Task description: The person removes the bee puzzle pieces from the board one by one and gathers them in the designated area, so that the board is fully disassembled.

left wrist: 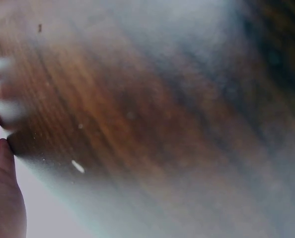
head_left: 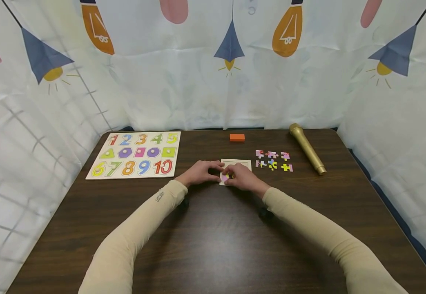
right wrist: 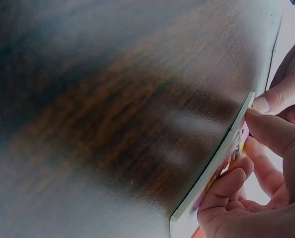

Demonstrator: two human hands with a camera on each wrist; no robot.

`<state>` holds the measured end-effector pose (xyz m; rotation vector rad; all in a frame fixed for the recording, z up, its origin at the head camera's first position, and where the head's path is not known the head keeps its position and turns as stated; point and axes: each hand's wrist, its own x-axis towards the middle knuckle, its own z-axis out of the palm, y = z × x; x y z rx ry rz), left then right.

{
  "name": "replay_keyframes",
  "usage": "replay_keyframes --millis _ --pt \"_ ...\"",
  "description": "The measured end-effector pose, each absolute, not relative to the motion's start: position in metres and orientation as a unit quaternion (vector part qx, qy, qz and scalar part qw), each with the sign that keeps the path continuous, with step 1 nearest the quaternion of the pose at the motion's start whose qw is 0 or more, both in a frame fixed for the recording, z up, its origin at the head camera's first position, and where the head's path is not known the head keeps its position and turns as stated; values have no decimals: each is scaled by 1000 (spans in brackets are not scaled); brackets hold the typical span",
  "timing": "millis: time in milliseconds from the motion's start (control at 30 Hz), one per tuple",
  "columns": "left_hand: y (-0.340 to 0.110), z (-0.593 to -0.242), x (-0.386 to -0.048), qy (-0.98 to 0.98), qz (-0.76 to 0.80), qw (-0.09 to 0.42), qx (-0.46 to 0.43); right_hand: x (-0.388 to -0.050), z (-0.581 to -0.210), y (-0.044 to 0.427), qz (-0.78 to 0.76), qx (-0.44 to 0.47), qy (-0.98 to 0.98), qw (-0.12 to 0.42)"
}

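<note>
Cream sleeves (head_left: 130, 234) are stretching forward from the near side, and past them I am watching both hands working over a small puzzle tray (head_left: 244, 164) at mid-table (head_left: 216, 245). From my end, the left hand (head_left: 202, 172) is holding its fingers mostly extended, thumb apart from them, at the tray's left edge; I am reading that as steadying rather than gripping. Right across from it, the right hand (head_left: 245, 178) is bending its fingers down over the tray's near-left part. I cannot tell whether they are pinching a piece or only pressing, since the fingertips are hiding the contact.

Under those fingers, coloured pieces (head_left: 225, 177) in pink and yellow are showing inside the tray, while its far part is lying bare. How many pieces are sitting in place I cannot count. Six loose jigsaw pieces (head_left: 272, 154) are waiting just right of the tray, in two rows of three, apart from one another. So I am judging the jigsaw to be in its early stage: a near-left portion begun, and at least those six left to fit.

Off to the left, a number board (head_left: 135, 159) is lying with its numbers and shapes in rows; an orange block (head_left: 237, 137) and a gold microphone-like stick (head_left: 307, 149) are resting farther back, both untouched.
</note>
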<state>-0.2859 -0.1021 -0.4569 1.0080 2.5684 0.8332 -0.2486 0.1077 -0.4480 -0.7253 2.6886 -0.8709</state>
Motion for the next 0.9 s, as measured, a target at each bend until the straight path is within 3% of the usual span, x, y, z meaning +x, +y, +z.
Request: replay_keyframes --millis 900 --pt "-101 -454 -284 884 282 136 348 -246 -450 109 -302 -241 915 117"
